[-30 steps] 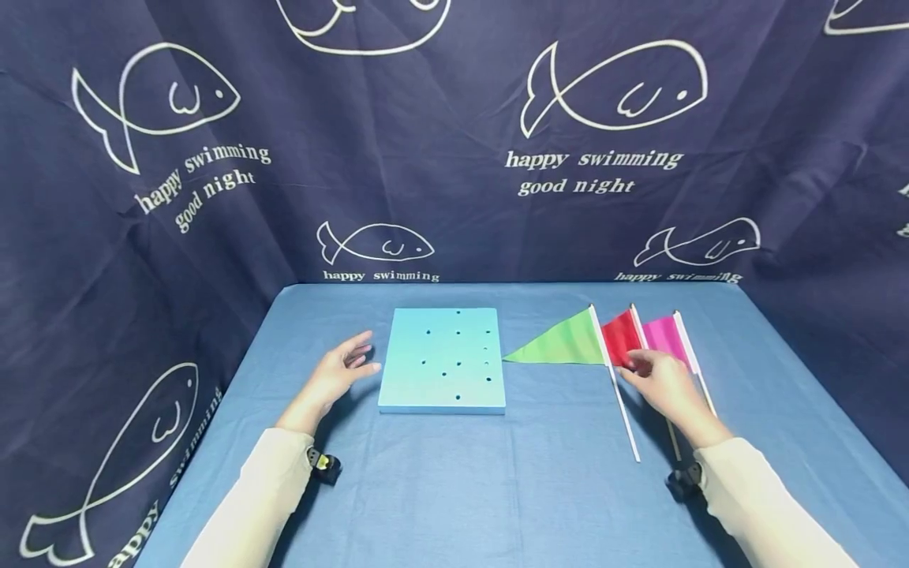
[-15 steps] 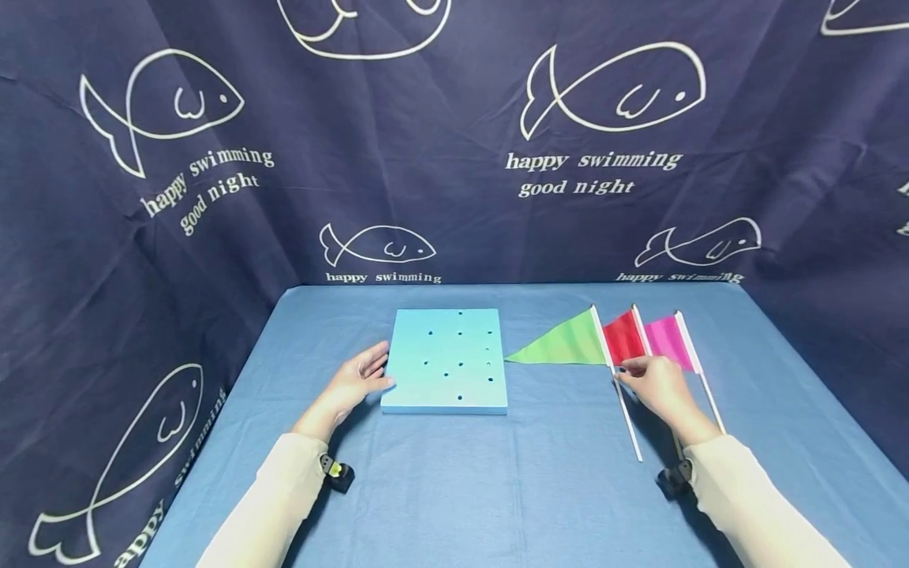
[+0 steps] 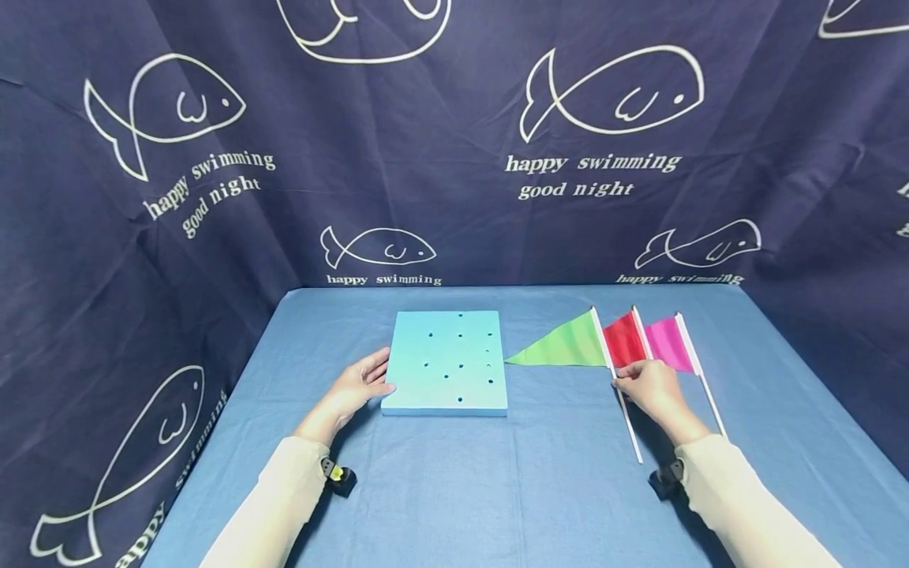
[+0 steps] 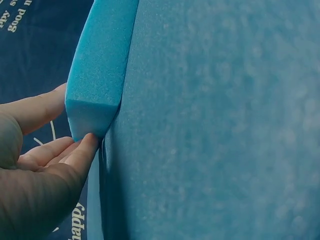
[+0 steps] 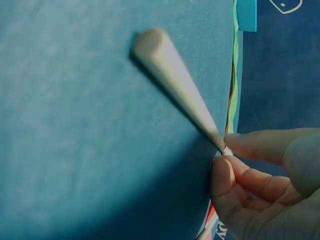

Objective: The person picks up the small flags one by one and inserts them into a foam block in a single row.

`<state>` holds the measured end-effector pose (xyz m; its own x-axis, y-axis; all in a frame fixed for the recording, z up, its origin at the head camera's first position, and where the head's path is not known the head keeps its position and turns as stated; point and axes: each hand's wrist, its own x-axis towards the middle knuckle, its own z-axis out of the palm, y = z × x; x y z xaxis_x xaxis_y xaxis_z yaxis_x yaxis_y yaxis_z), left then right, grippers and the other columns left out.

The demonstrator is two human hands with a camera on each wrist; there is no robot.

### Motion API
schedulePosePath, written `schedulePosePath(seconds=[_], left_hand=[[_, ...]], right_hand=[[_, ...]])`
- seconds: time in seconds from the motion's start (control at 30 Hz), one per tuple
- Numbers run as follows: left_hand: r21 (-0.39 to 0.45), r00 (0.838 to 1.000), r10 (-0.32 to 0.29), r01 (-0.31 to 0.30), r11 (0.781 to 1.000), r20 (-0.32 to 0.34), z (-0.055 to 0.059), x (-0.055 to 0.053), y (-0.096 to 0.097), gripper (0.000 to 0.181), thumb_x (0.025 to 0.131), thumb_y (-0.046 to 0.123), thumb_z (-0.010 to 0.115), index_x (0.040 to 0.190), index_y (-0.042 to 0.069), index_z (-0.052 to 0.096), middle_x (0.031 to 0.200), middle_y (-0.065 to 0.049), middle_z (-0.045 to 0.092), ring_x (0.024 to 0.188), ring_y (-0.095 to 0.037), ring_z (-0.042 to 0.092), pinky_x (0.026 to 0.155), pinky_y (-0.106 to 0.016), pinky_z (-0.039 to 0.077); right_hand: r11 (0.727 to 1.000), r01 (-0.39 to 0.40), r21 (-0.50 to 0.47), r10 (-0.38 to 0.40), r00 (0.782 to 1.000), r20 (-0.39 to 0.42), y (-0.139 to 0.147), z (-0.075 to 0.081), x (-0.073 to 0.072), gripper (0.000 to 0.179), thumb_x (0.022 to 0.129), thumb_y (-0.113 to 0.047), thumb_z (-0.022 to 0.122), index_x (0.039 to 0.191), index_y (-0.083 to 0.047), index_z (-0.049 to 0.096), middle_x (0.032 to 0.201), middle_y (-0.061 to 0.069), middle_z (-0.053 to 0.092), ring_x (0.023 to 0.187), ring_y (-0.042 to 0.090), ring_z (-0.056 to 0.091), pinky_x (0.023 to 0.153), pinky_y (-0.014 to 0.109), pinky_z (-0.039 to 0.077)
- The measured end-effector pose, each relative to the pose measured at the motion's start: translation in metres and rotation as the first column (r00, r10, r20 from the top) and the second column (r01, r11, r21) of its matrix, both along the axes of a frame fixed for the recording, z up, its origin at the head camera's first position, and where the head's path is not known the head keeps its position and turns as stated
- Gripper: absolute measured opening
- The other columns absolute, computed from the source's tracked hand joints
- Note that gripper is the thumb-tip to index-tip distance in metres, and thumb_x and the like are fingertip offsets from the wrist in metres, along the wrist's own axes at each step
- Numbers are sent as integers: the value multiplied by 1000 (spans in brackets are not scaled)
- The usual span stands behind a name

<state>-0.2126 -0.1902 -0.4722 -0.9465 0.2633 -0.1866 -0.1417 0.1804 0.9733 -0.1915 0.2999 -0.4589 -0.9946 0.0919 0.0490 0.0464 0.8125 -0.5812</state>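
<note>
My left hand [image 3: 351, 390] rests at the left edge of a light blue foam board [image 3: 408, 386] with several small holes. Its thumb lies over the top edge, and the straight fingers [image 4: 75, 155] touch the side. My right hand [image 3: 652, 388] pinches the white stick [image 5: 180, 87] of the green triangular flag [image 3: 568, 345] between thumb and fingertips, just below the cloth. The flag lies on the table, its point close to the board's right side. Beside it lies a red flag [image 3: 625, 339], its lower stick hidden by the hand. A pink flag [image 3: 669, 343] is farther right.
A blue cloth covers the table [image 3: 454, 489]. Behind and along both sides hangs a dark blue curtain [image 3: 454, 158] with white fish drawings. Small black cameras sit on both wrists.
My left hand has moved right to touch the foam board. My right hand has shifted slightly left and pinches the green flag's stick. The flags and board stay in place.
</note>
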Motion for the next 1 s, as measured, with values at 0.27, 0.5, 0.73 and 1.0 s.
schedulePosePath(seconds=[0.27,0.5,0.73,1.0], left_hand=[[4,1000,-1,1,1000,17,0,1,2,79,85,-6,67,152,-2,25,156,-21,29,144,-32,29,117,-40,29],[8,1000,-2,1,1000,29,0,2,1,79,86,-6,67,152,-1,25,156,-21,28,145,-33,29,117,-42,28],[-11,999,-16,17,1000,34,-3,2,1,79,87,-2,68,153,2,24,157,-19,28,145,-32,29,116,-40,29],[-9,999,-34,35,999,12,-1,2,0,78,88,-2,66,153,-2,23,157,-23,26,145,-34,28,117,-43,27]], right_hand=[[997,43,-61,-36,993,116,-4,8,0,17,81,-6,67,76,10,70,66,14,69,54,20,69,60,34,58],[998,67,-3,-65,980,188,-7,14,-4,26,79,-11,65,56,2,64,51,7,63,50,17,64,53,28,46],[994,106,-4,-103,966,236,-7,17,-5,23,78,-14,68,64,4,66,52,8,65,50,18,67,54,29,49],[989,150,11,-148,952,270,-7,14,-10,24,78,-17,69,72,6,65,52,6,65,49,16,67,57,29,51]])
